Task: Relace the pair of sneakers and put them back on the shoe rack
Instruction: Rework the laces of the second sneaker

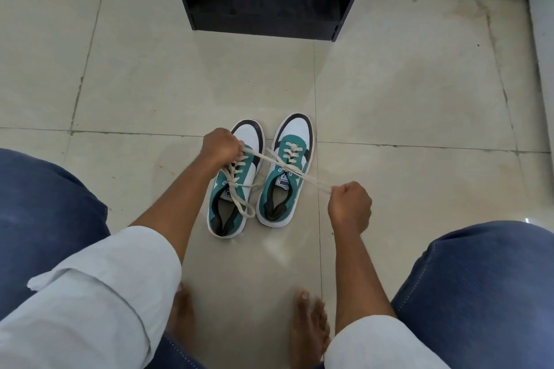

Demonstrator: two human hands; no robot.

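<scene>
Two teal, white and black sneakers stand side by side on the floor tiles, toes pointing away from me. The left sneaker (232, 189) has loose cream lace loops lying over its opening. The right sneaker (286, 177) is laced, and its two lace ends (269, 159) are pulled taut and crossed above it. My left hand (221, 145) is closed on one lace end over the left sneaker's toe. My right hand (349, 204) grips the other end, to the right of the right sneaker.
A black shoe rack (263, 25) stands on the floor straight ahead, its lowest shelf open toward me. My knees in blue jeans frame both sides, and my bare feet (308, 326) rest on the tiles below the sneakers. A white wall base (542, 69) runs along the right.
</scene>
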